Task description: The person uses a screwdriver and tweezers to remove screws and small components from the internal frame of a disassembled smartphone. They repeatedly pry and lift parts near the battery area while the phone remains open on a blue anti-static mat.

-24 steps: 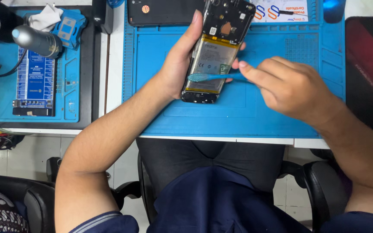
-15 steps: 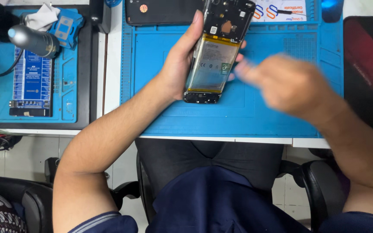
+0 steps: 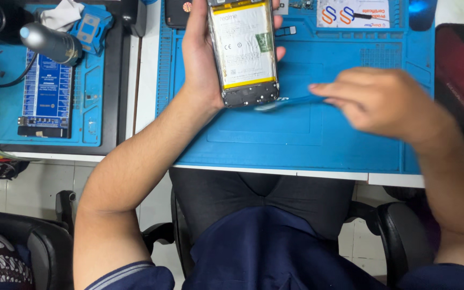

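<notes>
Left hand clasps the opened phone; right hand pinches a blue pry tool

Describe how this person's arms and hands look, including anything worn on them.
Both hands, left hand and right hand, are bare: no gloves, rings or watch visible. The forearms are uncovered too. Short dark navy sleeves with a thin light stripe at the hem end above the elbows. The right hand is motion-blurred.

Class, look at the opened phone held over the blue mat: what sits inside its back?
Inside the opened phone, held by the left hand, a large white battery with yellow edges fills most of the frame. What lies beneath it is covered. The right hand holds a thin blue tool.
</notes>
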